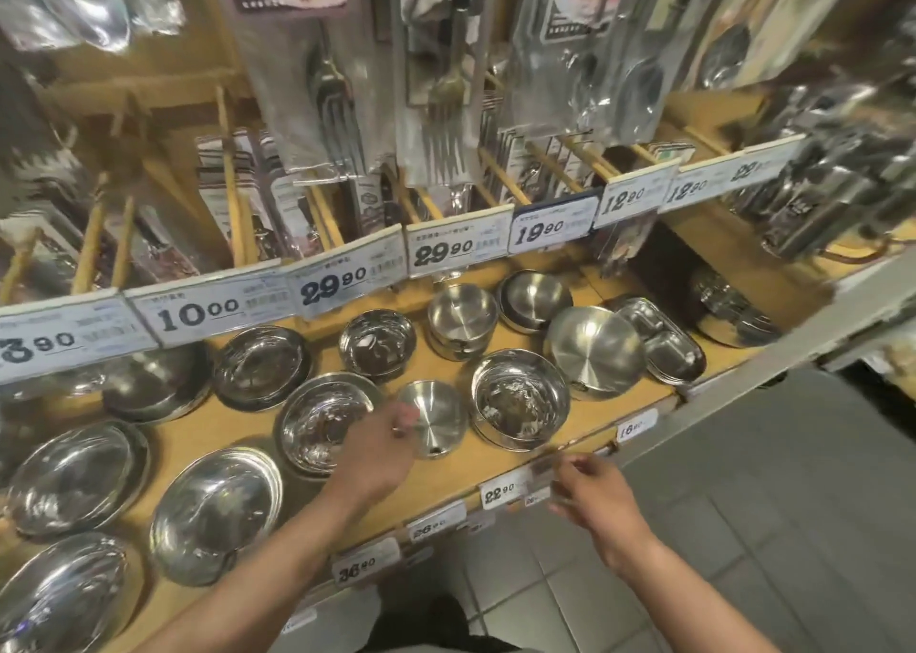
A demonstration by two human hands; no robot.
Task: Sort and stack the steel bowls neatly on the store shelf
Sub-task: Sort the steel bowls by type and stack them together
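On the wooden store shelf (pixel 436 494), among spread steel bowls, a small steel bowl (pixel 436 417) is pinched by the left hand (pixel 379 447), seemingly for stacking, while the right hand (pixel 590 491) is held loosely curled, empty, at the shelf edge

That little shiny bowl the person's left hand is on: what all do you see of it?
The small steel bowl is brushed silver metal, round and shallow, tilted with its hollow toward the camera. It sits near the wooden shelf's front edge, between two larger mirror-bright bowls. The left hand holds its near-left rim. A dark spot marks its lower edge.

Grey tiled floor (pixel 743 528) beneath wooden store shelving (pixel 436 484)
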